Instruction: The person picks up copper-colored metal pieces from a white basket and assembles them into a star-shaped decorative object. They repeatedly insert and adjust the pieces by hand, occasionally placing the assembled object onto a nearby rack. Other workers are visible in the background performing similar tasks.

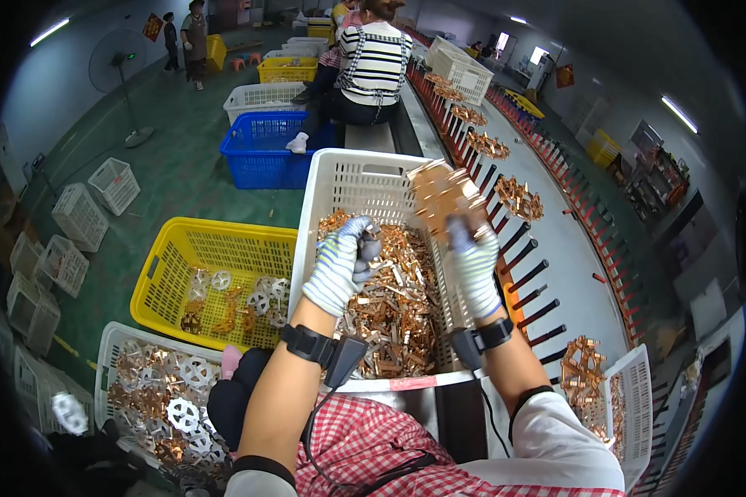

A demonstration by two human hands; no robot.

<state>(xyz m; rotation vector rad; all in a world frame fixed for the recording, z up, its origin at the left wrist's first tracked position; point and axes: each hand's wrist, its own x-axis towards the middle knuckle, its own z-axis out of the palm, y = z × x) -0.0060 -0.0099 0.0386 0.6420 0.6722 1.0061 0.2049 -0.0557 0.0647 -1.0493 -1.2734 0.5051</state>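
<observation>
Green floor [182,186], blue crate [265,170], yellow crate [240,240] beside white crate [356,156]

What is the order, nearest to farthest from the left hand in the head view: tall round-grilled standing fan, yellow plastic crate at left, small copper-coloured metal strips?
1. Copper-coloured metal strips, just beside the left hand.
2. Yellow plastic crate, to its left.
3. Standing fan, far upper left.
</observation>
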